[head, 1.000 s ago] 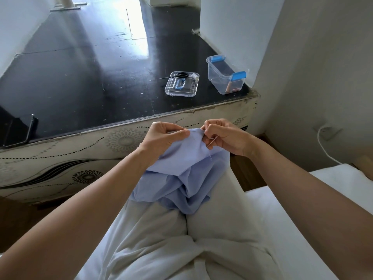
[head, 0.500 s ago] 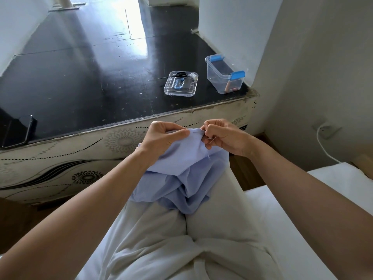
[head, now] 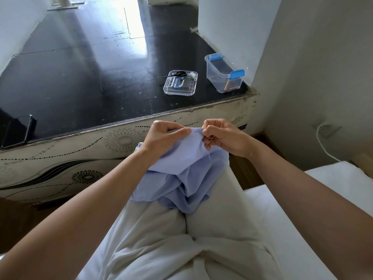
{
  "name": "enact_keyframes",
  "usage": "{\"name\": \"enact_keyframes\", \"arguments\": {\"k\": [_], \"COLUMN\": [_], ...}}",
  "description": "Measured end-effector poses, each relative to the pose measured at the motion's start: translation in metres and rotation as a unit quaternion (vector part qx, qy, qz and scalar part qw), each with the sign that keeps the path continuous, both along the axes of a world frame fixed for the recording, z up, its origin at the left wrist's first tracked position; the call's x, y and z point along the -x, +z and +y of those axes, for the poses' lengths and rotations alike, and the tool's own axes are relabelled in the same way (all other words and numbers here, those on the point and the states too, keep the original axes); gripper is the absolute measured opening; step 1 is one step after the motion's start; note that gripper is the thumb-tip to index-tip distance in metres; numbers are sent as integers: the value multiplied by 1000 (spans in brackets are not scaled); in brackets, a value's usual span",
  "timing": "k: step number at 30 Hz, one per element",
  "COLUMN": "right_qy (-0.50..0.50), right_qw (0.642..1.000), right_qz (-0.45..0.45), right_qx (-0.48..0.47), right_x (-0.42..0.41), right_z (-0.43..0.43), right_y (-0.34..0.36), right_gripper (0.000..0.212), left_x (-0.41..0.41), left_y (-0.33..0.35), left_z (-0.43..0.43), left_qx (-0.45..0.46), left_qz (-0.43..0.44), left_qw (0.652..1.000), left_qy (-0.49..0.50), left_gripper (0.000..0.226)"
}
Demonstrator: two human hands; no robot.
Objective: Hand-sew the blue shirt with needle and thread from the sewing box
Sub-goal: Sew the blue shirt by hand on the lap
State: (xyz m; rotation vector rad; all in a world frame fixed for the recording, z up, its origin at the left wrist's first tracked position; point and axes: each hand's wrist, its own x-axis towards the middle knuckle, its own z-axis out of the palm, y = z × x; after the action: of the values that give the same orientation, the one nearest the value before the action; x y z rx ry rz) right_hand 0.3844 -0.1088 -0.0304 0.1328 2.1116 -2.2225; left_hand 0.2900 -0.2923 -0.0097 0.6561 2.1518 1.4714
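The light blue shirt (head: 181, 176) is bunched on my lap, its upper edge lifted between both hands. My left hand (head: 164, 136) pinches the top fold of the cloth with thumb over fingers. My right hand (head: 221, 136) is curled at the same edge, pinching a thin needle (head: 210, 140) against the fabric; a short thread end (head: 209, 156) hangs below it. The clear sewing box (head: 223, 74) with blue clips stands open on the black table (head: 80, 77). Its clear lid (head: 180, 83) lies beside it, carrying black scissors (head: 178, 73) and a white spool (head: 193, 74).
A dark phone (head: 19, 129) lies at the table's left front edge. The table's patterned side panel (head: 80, 156) faces my knees. A white cable (head: 323, 142) runs down the wall at the right, and a white bed surface (head: 302, 199) lies under my right arm.
Both hands hold their grip on the shirt's edge; the fingers of my right hand shift slightly on the needle. Nothing else moved.
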Motion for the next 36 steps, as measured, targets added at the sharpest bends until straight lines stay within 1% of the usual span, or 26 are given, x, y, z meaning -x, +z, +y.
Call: {"name": "enact_keyframes", "arguments": {"k": [3, 9, 17, 22, 26, 36], "right_qy": [8, 10, 12, 18, 6, 12], "right_qw": [1000, 999, 999, 998, 996, 985], "right_qz": [0, 10, 11, 16, 23, 19], "right_qx": [23, 47, 46, 66, 87, 169], "right_x": [-1, -1, -2, -2, -3, -6], "right_z": [2, 4, 6, 7, 6, 5], "right_y": [-1, -2, -2, -1, 1, -2], "right_gripper": [26, 24, 24, 20, 9, 6], "left_x": [1, 1, 2, 2, 1, -2], "left_y": [-2, -1, 1, 1, 2, 1], "left_z": [0, -2, 0, 0, 1, 4], "left_qx": [3, -5, -28, -32, -42, -74], "left_qz": [0, -7, -37, -63, -73, -144], "left_qw": [1000, 1000, 999, 997, 995, 983], "left_qy": [-3, -13, -18, -37, -60, -88], "left_gripper": [12, 19, 9, 15, 16, 20]}}
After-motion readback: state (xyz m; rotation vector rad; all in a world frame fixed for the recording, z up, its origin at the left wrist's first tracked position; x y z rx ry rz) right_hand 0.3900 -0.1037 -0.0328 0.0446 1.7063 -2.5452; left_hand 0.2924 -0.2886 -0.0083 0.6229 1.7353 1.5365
